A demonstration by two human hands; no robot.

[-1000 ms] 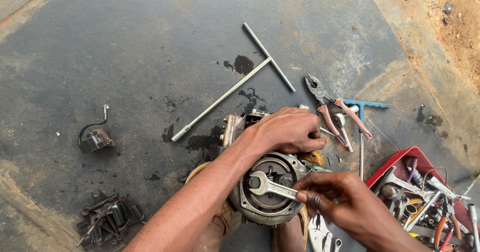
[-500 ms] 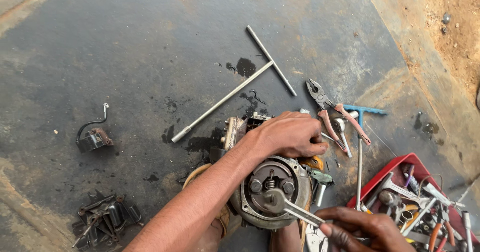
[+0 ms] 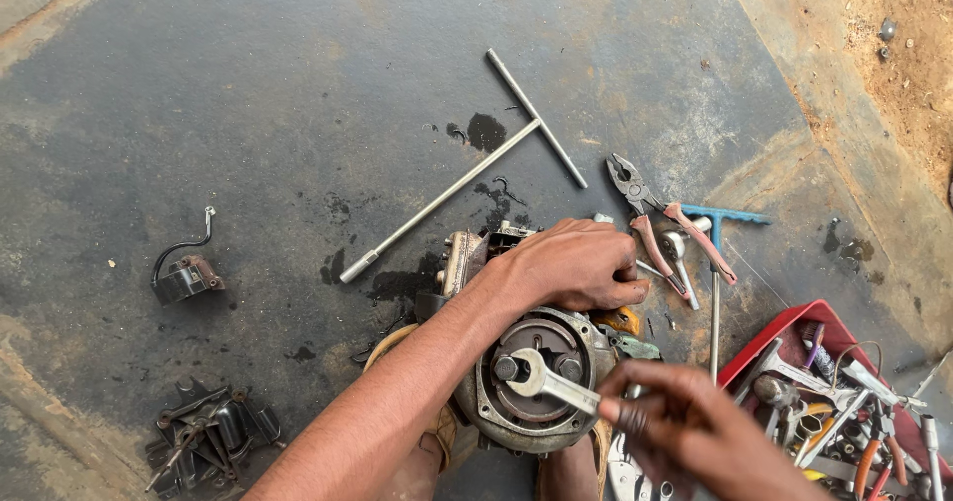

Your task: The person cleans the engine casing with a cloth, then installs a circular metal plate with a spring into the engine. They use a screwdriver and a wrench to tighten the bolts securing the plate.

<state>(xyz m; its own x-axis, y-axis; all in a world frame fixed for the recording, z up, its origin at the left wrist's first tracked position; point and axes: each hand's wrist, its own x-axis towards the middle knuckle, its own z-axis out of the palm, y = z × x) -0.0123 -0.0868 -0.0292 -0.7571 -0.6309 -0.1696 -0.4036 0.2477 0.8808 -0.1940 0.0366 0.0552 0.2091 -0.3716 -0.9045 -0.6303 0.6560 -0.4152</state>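
Right hand (image 3: 695,427) at the bottom edge, fingers closed around the handle of a spanner (image 3: 546,382); open end now set back on the centre nut of the engine part (image 3: 531,382), where half a second ago sat swung down to the lower right and off the nut, and 1 second ago lay across the face. Reads as a re-seating for another pull on that nut, so loosening or tightening looks underway, not finished. Left hand (image 3: 571,263) unmoved across all 3 frames, curled over the top rim of the part, pressing down to steady, holding nothing loose. Part itself low and centre on the dark metal sheet (image 3: 248,94), between both forearms.

Just right of the left hand: pink-handled pliers (image 3: 660,218) and a blue T-handle (image 3: 720,253), close to the spanner's arc. Further right, a red tray (image 3: 794,327) heaped with tools, near the right wrist and the likeliest snag on a wide swing. Lower left, a pile of dark scraps (image 3: 208,431); above that, a small coil with a hooked wire (image 3: 184,273), well apart. Beyond, a long T-bar (image 3: 467,168) lying across oil stains, clear of the work.
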